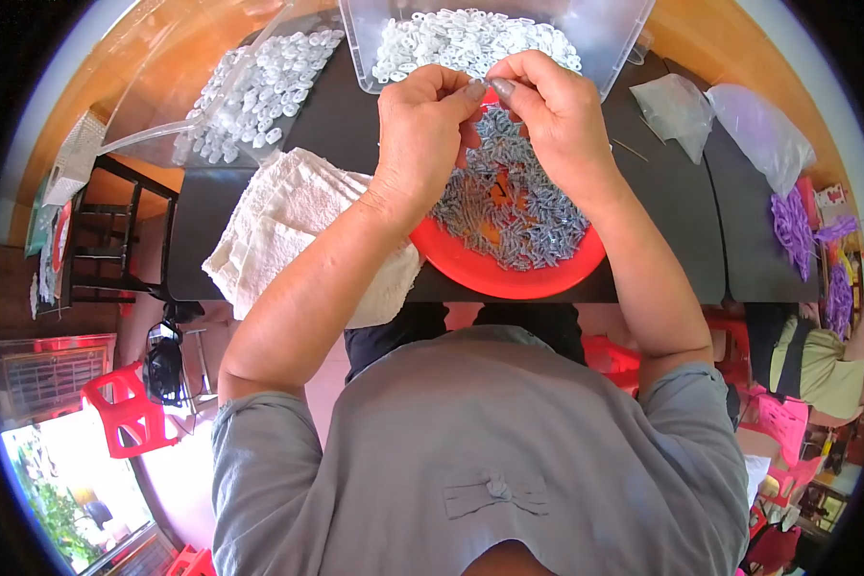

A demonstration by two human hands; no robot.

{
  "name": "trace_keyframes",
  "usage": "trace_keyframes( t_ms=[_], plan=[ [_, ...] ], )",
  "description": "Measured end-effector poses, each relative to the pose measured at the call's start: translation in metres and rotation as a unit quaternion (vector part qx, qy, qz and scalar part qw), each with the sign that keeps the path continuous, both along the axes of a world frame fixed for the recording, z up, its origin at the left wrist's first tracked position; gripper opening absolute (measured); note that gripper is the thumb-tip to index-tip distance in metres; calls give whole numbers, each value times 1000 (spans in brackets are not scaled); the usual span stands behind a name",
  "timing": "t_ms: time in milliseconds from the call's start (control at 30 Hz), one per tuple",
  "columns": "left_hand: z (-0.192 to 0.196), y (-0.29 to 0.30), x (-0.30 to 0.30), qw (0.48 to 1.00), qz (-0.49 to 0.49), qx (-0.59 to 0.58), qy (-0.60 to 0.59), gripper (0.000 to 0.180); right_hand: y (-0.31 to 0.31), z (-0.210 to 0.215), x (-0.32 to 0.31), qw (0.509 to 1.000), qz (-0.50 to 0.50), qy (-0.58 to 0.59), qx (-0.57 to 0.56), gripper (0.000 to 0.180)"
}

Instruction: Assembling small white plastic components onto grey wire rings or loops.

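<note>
A red plate (509, 278) holds a heap of several small grey metal pieces (509, 206) on a dark table (336, 125). Above the plate, my left hand (422, 125) and my right hand (557, 110) meet, fingertips pinched together on one small part; the part itself is mostly hidden between the fingers. Just beyond the hands stands a clear plastic bin (605, 38) filled with several small white plastic pieces (470, 38).
A white towel (278, 226) lies left of the plate. A clear bag of white pieces (250, 91) sits at the back left. Empty clear bags (730, 115) and purple pieces (792, 221) lie at right. Red plastic stools (130, 408) stand on the floor below.
</note>
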State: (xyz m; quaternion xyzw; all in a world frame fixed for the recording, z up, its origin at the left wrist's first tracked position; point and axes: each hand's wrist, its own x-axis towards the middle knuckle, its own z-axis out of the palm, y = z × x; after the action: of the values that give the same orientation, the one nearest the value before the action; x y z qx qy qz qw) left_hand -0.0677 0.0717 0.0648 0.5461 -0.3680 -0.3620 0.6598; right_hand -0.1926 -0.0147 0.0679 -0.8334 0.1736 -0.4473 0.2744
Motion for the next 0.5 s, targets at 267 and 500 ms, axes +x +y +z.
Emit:
trace_keyframes(
  t_ms=[267,500],
  plan=[
    [3,1,-1,1000,0,5,5,14,-1,2,-2,999,-13,30,26,9],
    [2,1,0,1000,2,8,0,14,-1,6,-3,996,0,77,49,10]
  ],
)
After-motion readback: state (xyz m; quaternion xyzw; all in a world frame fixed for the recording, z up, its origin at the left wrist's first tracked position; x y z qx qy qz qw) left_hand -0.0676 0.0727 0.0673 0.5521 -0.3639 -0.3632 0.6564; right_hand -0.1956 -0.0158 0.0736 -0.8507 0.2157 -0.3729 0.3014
